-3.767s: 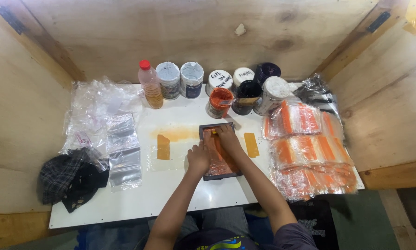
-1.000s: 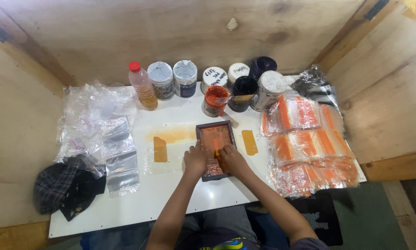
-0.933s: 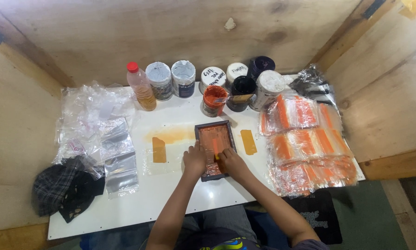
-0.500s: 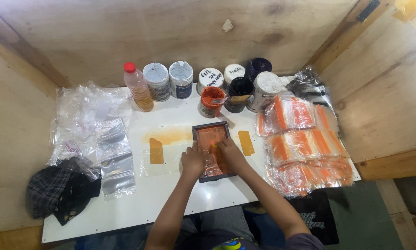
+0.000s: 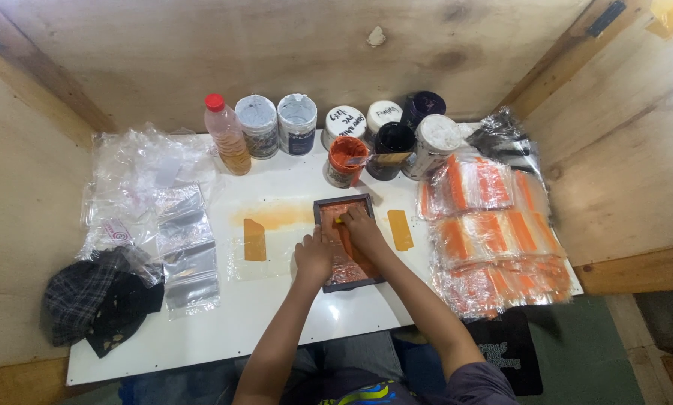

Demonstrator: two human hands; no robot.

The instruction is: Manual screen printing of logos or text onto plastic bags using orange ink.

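A small dark-framed printing screen [image 5: 326, 209], smeared with orange ink, lies flat at the middle of the white table [image 5: 224, 330]. My left hand [image 5: 313, 255] presses on the frame's left edge. My right hand [image 5: 362, 229] rests over the mesh, its fingers closed around a small yellowish scraper whose tip shows near the frame's top. A clear plastic bag printed with an orange rectangle [image 5: 254, 239] lies just left of the frame. Another orange rectangle [image 5: 400, 229] lies to its right.
An open pot of orange ink [image 5: 345, 160] stands behind the frame, in a row with several lidded jars and a red-capped bottle [image 5: 227, 145]. Printed bags [image 5: 492, 232] are stacked at the right, blank clear bags [image 5: 186, 251] at the left, dark cloth [image 5: 96, 304] at the front left. Wooden walls enclose the table.
My right hand has moved from the near part of the mesh up toward the frame's far end. My left hand stays on the frame's left edge. The view has shifted slightly.
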